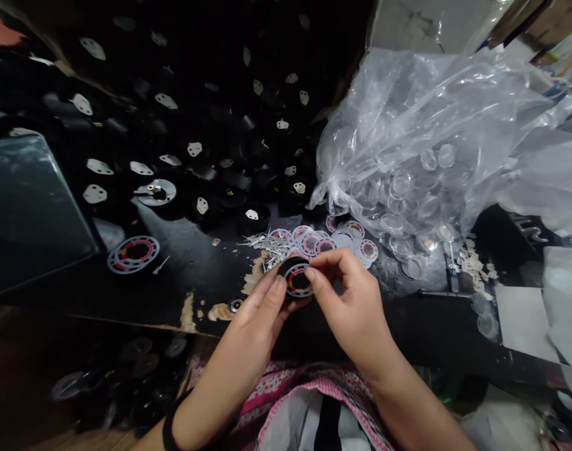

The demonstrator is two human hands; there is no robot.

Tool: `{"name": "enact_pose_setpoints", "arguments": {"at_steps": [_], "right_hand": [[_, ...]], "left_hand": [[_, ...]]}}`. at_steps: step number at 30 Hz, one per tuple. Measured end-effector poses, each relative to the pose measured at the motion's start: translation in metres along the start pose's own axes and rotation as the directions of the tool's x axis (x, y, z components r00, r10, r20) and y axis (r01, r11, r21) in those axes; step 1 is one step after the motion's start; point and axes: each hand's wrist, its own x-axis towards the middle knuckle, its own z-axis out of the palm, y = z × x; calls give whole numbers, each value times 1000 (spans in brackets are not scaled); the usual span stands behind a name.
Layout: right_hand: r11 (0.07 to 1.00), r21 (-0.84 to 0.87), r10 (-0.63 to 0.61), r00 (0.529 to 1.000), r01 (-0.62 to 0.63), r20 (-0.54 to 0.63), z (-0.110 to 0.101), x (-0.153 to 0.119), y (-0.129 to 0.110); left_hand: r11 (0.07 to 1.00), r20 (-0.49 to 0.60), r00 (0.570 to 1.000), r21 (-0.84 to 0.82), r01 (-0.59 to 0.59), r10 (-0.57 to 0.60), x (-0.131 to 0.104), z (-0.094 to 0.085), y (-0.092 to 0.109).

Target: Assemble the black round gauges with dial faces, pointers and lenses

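Observation:
A small round gauge (297,279), with a black rim and a printed dial in red, yellow and white, is held just above the near edge of the black table. My left hand (262,300) wraps its left side and underside, the thumb on the rim. From the right, my right hand (349,294) pinches at the gauge's upper right edge, its thumb tip over the dial face; anything tiny between those fingertips is hidden. Right behind my hands lie a pile of white pointers (271,245) and several loose printed dial discs (324,245).
Many black gauge housings with white plates (166,100) fill the back. A clear plastic bag (408,125) of transparent round covers (401,183) stands right. More dial discs (134,254) lie left, near a dark glossy panel (27,207). A screwdriver (453,279) and white card (525,319) lie right.

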Motion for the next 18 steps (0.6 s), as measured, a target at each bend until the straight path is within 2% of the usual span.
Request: {"name": "enact_pose_setpoints", "arguments": {"at_steps": [2, 8, 15, 18], "right_hand": [[999, -45, -2, 1000, 3, 12, 3, 1, -2], [978, 113, 164, 981, -176, 106, -3, 8, 3], [983, -75, 179, 970, -169, 162, -7, 5, 8], [985, -88, 170, 948, -152, 270, -9, -1, 9]], "left_hand": [[999, 7, 1000, 40, -4, 4, 0, -3, -2], [992, 78, 997, 128, -24, 14, 3, -9, -1], [986, 110, 993, 161, -51, 33, 5, -13, -6], [954, 87, 994, 288, -81, 58, -2, -22, -6]]}}
